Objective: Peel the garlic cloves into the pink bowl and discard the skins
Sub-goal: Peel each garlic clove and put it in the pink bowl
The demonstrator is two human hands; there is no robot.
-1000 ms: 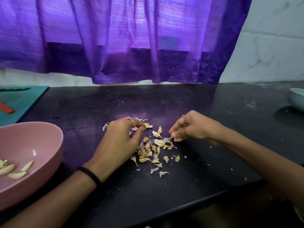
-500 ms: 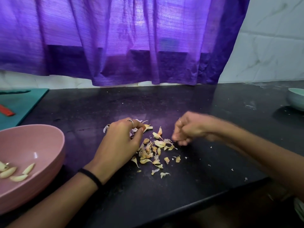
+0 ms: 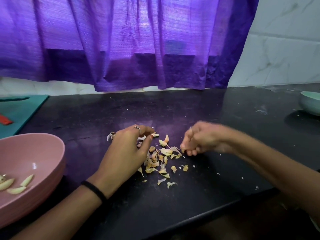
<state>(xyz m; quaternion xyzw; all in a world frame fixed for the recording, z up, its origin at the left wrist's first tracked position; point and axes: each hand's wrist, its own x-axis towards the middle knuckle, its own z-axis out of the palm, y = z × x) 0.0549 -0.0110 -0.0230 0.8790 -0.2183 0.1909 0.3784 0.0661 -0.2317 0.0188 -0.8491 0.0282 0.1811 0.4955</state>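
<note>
Garlic skins (image 3: 161,158) lie scattered at frame centre on the black countertop (image 3: 190,111). The left hand (image 3: 129,151) rests over the left side of the pile, fingers curled down onto the skins; what they hold, if anything, is hidden beneath the palm. The right hand (image 3: 199,139), just right of the pile, is motion-blurred, fingers curled; whether it grips anything cannot be told. The pink bowl (image 3: 43,153) sits at lower left, apart from the pile, with peeled garlic cloves (image 3: 15,185) inside. A teal cutting board (image 3: 22,108) bearing a red object (image 3: 5,119) occupies the left edge. A pale green bowl (image 3: 310,105) stands at the right edge. A purple curtain (image 3: 129,40) hangs across the top.
</note>
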